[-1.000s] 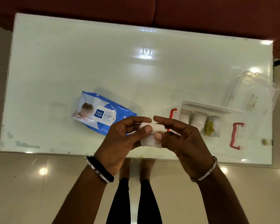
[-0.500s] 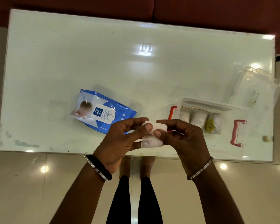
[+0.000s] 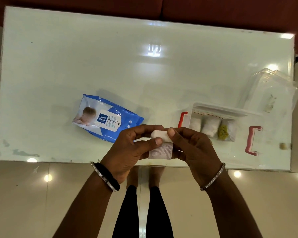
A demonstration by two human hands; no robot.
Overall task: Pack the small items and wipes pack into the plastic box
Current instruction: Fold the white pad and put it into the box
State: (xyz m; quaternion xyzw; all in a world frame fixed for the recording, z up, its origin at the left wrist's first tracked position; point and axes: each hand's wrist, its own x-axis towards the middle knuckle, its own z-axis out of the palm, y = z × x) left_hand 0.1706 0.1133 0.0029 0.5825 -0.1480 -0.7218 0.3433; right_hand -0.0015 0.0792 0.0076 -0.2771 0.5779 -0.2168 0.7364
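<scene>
Both hands hold a small white roll with a printed paper label hanging from it, above the table's near edge. My left hand pinches its left end and my right hand its right end. A blue wet wipes pack lies flat on the table to the left of my hands. The clear plastic box with red handles stands open on the right; inside are two white rolls and a small bag with a yellow item.
The white glass table reflects ceiling lights. The box's clear lid lies at the far right by the table edge. A small brownish bit sits near the right edge. A dark red sofa runs along the far side.
The white roll has turned in my fingers and the label now hangs lower. Both hands stay close together over the near edge.
</scene>
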